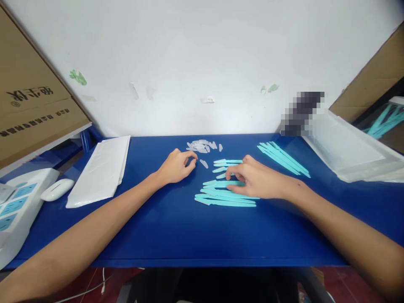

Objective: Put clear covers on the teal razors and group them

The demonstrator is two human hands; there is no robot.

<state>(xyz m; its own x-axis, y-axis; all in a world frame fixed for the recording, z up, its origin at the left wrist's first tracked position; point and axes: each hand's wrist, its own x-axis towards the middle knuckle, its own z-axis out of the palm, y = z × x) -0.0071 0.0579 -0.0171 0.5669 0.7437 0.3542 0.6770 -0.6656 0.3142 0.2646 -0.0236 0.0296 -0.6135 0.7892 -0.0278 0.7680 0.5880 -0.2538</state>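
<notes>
Several slim turquoise plastic sticks (pixel 225 203) lie on the glossy blue table (pixel 189 240) in the head view; separating one cleanly probably wants a light pinch, neighbours undisturbed. The right hand (pixel 249 177) curls over them, thumb and forefinger parted, any grip unclear; the left hand (pixel 177 166), fingertips slightly apart, seemingly empty, is beside a small translucent white sliver-shaped piece (pixel 203 163)

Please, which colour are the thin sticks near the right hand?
The thin sticks are light turquoise, best seen in head view.
</notes>
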